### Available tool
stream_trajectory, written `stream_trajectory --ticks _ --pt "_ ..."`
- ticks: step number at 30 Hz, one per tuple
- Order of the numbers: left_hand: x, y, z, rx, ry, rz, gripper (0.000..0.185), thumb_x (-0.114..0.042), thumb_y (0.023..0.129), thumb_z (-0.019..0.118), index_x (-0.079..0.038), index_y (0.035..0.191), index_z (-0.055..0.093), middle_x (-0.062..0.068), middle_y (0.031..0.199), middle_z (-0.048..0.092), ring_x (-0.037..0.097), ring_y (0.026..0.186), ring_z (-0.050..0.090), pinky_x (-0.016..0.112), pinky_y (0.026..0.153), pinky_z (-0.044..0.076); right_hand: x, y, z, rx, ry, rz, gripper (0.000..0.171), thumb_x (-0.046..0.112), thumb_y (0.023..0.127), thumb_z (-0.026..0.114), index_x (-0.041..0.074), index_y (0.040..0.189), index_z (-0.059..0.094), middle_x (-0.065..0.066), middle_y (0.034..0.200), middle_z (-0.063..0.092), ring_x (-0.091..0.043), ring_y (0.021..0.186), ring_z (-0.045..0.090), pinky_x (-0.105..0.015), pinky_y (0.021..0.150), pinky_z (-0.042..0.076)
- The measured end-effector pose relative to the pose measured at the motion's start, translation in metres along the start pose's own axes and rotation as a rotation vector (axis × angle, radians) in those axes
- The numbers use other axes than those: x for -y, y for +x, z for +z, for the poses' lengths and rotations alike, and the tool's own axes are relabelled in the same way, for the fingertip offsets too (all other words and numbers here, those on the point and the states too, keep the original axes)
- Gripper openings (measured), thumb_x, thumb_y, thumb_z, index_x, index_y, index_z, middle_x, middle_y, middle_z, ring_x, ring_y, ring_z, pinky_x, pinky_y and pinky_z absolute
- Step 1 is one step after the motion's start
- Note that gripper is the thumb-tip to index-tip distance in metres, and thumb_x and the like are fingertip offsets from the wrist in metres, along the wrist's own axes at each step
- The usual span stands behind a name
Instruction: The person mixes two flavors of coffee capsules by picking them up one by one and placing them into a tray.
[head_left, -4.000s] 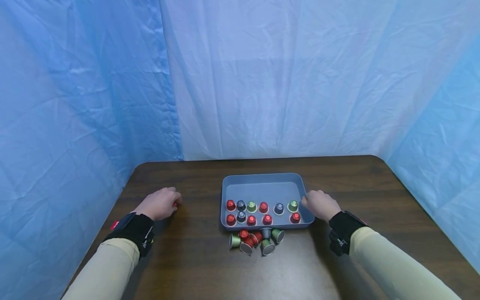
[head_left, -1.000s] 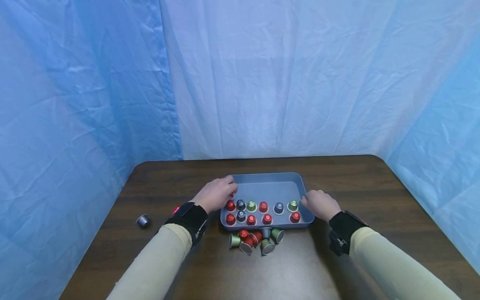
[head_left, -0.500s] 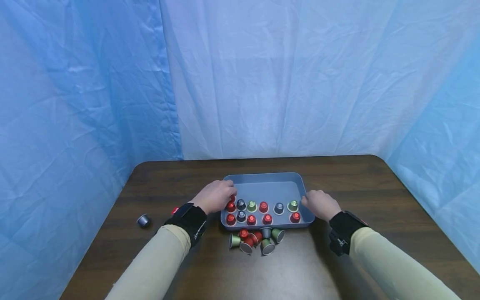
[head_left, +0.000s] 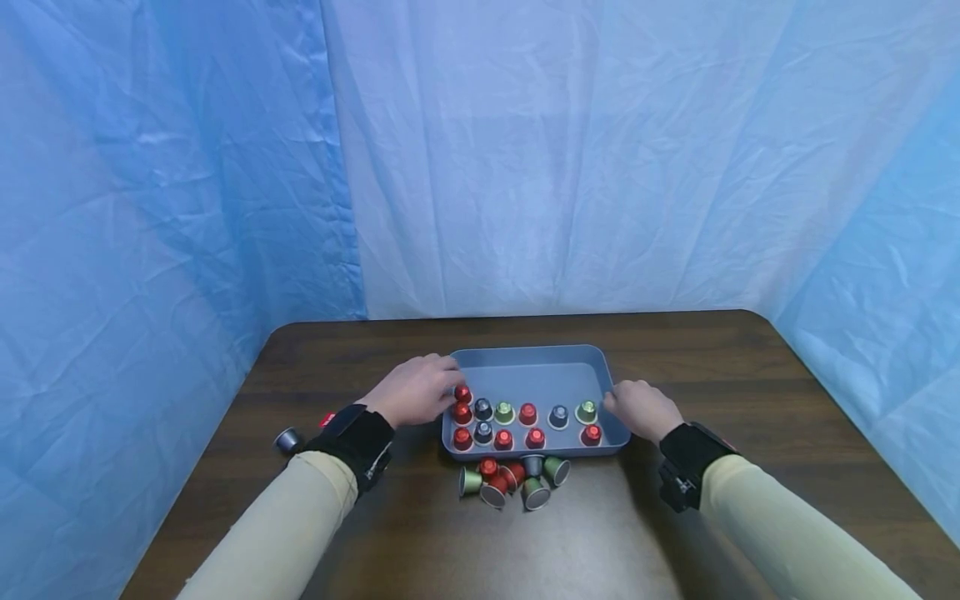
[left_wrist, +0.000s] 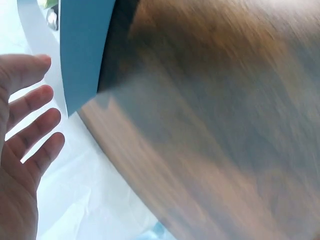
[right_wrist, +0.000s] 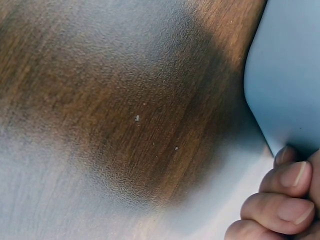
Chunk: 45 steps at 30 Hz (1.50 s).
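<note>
A blue-grey tray (head_left: 525,351) sits mid-table with red, green and dark capsules in rows. A red capsule (head_left: 462,393) stands alone at the tray's left, behind those rows. My left hand (head_left: 447,386) hovers just left of it at the tray's left rim, holding nothing. In the left wrist view its fingers (left_wrist: 31,99) are straight beside the tray wall (left_wrist: 80,50). My right hand (head_left: 618,405) holds the tray's right wall. The right wrist view shows its fingers (right_wrist: 282,182) curled against the tray (right_wrist: 285,90).
A pile of several capsules (head_left: 514,482) lies on the dark wooden table (head_left: 750,392) just in front of the tray. One grey capsule (head_left: 287,439) lies alone at the left, near my left wrist. Blue sheeting encloses the table on three sides.
My left hand carried a red capsule from the table's left into the tray, let it go and has drawn back slightly left. The right hand has not moved.
</note>
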<state>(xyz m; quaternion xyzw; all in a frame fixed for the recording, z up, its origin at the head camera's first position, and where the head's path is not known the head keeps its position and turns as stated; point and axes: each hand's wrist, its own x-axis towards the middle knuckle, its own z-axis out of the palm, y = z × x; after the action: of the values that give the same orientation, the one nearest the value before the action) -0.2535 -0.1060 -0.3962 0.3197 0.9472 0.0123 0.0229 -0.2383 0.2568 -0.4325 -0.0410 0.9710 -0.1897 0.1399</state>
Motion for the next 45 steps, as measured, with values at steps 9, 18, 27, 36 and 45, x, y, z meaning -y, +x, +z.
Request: stream_trajectory --ticks 9,18,27,36,45 --pt "0.027 -0.028 -0.012 0.005 -0.004 -0.045 0.037 -0.025 0.091 0.079 -0.016 0.126 0.072 0.004 0.124 0.067 0.023 0.118 0.061 0.044 0.105 0.049 -0.001 0.001 -0.001 -0.002 -0.007 -0.011 0.027 0.02 0.102 0.056 -0.001 0.093 0.07 -0.007 0.065 0.049 -0.021 0.059 0.053 -0.03 0.057 0.043" --pt "0.049 -0.054 -0.018 -0.039 0.012 -0.037 0.038 -0.023 0.09 0.08 -0.013 0.125 0.072 0.007 0.122 0.067 0.027 0.116 0.061 0.047 0.102 0.051 -0.003 0.0 -0.001 0.002 0.0 0.009 0.027 0.021 0.102 0.056 0.0 0.092 0.069 -0.007 0.065 0.049 -0.022 0.059 0.053 -0.03 0.057 0.043" --pt "0.068 -0.078 -0.023 -0.051 0.001 -0.046 0.034 -0.019 0.09 0.079 -0.011 0.123 0.072 0.007 0.121 0.067 0.029 0.114 0.063 0.048 0.097 0.053 -0.003 0.0 0.0 0.002 0.002 0.014 0.027 0.021 0.102 0.056 0.0 0.093 0.07 -0.007 0.065 0.049 -0.022 0.059 0.053 -0.03 0.057 0.043" --pt "0.082 -0.1 -0.029 -0.046 -0.048 -0.092 0.032 -0.013 0.095 0.067 -0.009 0.126 0.07 0.012 0.125 0.065 0.035 0.118 0.061 0.054 0.097 0.051 -0.003 0.002 0.001 -0.004 0.0 0.006 0.027 0.021 0.102 0.056 0.0 0.091 0.069 -0.007 0.065 0.049 -0.021 0.059 0.054 -0.03 0.057 0.043" --pt "0.091 -0.115 -0.032 0.042 -0.087 -0.17 0.038 -0.007 0.093 0.056 -0.009 0.129 0.069 0.014 0.13 0.063 0.037 0.121 0.059 0.057 0.097 0.05 -0.005 0.001 0.002 -0.008 0.008 0.008 0.026 0.02 0.102 0.056 0.0 0.09 0.07 -0.007 0.065 0.049 -0.022 0.059 0.054 -0.03 0.057 0.043"
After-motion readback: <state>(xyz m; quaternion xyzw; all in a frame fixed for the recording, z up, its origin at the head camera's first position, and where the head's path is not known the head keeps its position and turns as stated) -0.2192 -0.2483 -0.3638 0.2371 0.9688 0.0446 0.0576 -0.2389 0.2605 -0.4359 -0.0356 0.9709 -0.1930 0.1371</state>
